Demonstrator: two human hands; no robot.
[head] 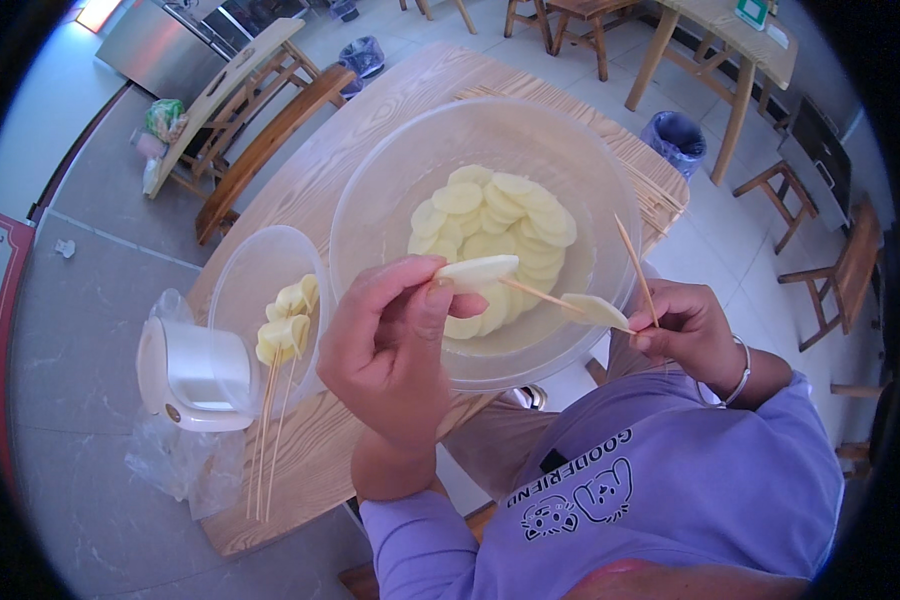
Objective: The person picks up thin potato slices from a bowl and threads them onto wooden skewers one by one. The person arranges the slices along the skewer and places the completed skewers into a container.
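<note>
My left hand (401, 330) pinches a pale potato slice (480, 273) between thumb and fingers. The tip of a bamboo skewer (540, 292) meets this slice; whether it has pierced it I cannot tell. Further back on that skewer sits another potato slice (596, 310), close to my right hand (679, 326). My right fingers grip this skewer, and a second bamboo skewer (636, 266) slants up from them. Both hands are above the near side of a large translucent plastic bowl (375, 172), where many overlapping potato slices (495, 217) lie in what looks like water.
Left of the bowl, a smaller clear tub (244, 262) holds skewered potato slices (283, 334), their sticks reaching over the wooden table (307, 450). A white lidded container (195, 375) and plastic bags (187, 457) are alongside. Loose skewers (649, 195) lie behind the bowl.
</note>
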